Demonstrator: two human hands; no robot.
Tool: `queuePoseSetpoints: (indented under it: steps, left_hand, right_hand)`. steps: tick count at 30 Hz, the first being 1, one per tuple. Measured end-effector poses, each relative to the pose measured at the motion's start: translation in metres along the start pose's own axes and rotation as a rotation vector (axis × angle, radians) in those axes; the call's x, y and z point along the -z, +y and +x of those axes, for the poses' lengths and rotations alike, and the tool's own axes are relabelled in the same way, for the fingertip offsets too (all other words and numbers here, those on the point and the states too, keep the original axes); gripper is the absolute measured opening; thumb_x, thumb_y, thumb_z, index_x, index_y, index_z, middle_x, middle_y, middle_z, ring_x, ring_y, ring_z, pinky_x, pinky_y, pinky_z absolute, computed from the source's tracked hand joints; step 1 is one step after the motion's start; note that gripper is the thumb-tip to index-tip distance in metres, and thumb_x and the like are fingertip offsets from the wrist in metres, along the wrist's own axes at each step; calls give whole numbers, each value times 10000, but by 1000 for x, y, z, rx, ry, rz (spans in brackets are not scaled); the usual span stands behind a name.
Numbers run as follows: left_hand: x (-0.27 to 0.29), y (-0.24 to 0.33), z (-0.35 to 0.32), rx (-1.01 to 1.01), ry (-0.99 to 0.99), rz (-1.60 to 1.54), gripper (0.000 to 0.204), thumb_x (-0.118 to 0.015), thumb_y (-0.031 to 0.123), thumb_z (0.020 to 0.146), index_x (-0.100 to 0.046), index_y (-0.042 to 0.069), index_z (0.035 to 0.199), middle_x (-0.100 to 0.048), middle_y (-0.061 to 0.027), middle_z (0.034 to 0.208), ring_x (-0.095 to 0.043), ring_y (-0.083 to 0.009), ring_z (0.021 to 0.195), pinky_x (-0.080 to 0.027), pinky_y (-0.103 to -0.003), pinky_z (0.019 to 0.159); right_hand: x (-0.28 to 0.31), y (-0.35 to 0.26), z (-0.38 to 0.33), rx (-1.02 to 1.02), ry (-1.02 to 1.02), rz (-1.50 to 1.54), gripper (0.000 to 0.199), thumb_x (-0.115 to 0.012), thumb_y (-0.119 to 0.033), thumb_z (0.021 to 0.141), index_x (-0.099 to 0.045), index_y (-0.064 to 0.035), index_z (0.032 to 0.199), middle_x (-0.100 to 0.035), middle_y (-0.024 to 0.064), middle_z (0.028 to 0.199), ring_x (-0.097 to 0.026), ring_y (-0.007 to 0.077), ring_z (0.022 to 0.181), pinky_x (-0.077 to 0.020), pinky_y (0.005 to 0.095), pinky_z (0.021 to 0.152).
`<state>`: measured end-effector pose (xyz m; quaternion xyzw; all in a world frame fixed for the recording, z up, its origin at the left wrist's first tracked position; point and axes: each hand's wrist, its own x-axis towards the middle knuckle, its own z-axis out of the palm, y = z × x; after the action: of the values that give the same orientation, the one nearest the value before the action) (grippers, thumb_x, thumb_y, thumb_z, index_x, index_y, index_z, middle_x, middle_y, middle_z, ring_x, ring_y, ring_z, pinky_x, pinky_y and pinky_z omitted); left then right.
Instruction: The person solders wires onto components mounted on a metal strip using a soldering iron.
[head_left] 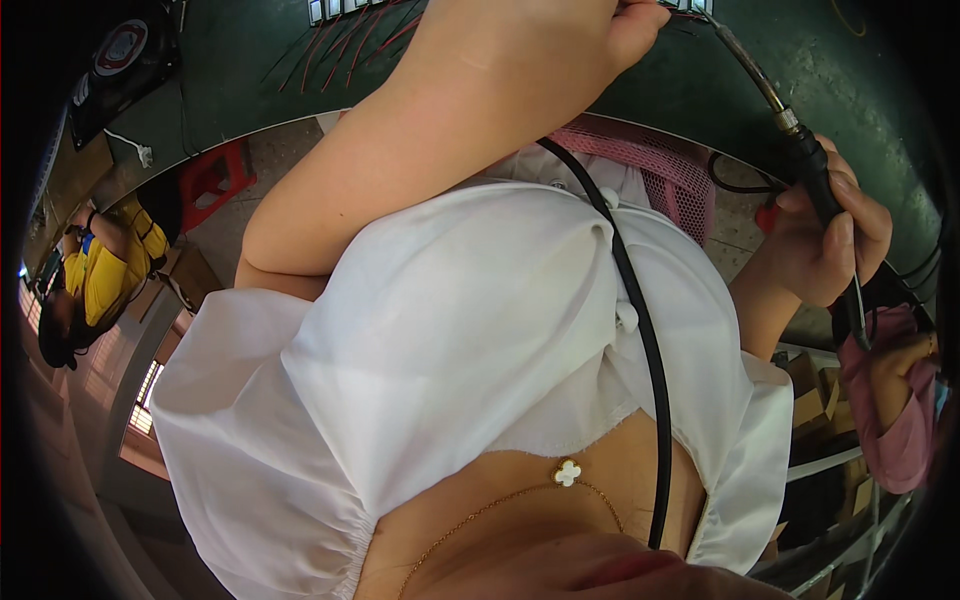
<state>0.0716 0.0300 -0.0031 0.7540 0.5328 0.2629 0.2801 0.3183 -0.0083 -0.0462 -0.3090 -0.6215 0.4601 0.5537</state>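
Count from my view: two of my hands, left hand (560,45) up at the bench and right hand (835,245) wrapped round one soldering iron (820,180), plus one black cable (640,330) running down my front. Several red wires (345,45) fan out on the one green bench (250,90), too bunched to count; one red stool (212,175) and one pink mesh seat (665,165) sit below it. Two other people: one in yellow (105,275), one pink sleeve (895,420).
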Motion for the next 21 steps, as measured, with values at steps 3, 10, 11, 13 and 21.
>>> queuePoseSetpoints:
  steps: [3, 10, 11, 13, 21]
  left_hand:
    - [2, 3, 1, -22, 12, 21, 150, -605, 120, 762, -593, -6, 680, -578, -171, 636, -567, -340, 601, -451, -382, 560]
    - [-2, -13, -3, 30, -14, -46, 147, -604, 120, 759, -596, -7, 686, -579, -173, 641, -569, -337, 606, -452, -381, 561]
    - [3, -8, -3, 5, 9, -55, 144, -605, 118, 758, -596, -6, 686, -579, -172, 640, -569, -336, 605, -452, -380, 561]
    - [5, -3, -2, -21, 32, -64, 141, -606, 117, 757, -596, -5, 687, -578, -172, 638, -570, -336, 604, -452, -379, 561]
    - [-3, -17, -4, 26, 1, -101, 114, -619, 101, 747, -598, 4, 690, -576, -154, 627, -567, -308, 576, -445, -361, 531]
  right_hand:
    - [-1, 0, 1, 8, -8, -14, 309, -411, -167, 819, -539, 46, 1002, -539, 172, 567, -577, 283, 649, -409, 529, 812]
    - [-5, 3, 2, 7, -17, -8, 310, -408, -167, 821, -534, 48, 1003, -533, 171, 557, -577, 289, 651, -411, 528, 808]
    - [-6, 3, 3, 6, -14, -15, 310, -407, -168, 821, -534, 48, 1003, -532, 171, 556, -578, 290, 652, -411, 528, 808]
    - [-10, 4, 6, 39, -13, -22, 298, -413, -142, 811, -521, 67, 994, -520, 162, 560, -557, 267, 620, -441, 462, 729]
    - [-4, 3, 3, 2, -28, -13, 307, -408, -173, 824, -535, 45, 999, -533, 173, 559, -580, 292, 655, -414, 541, 797]
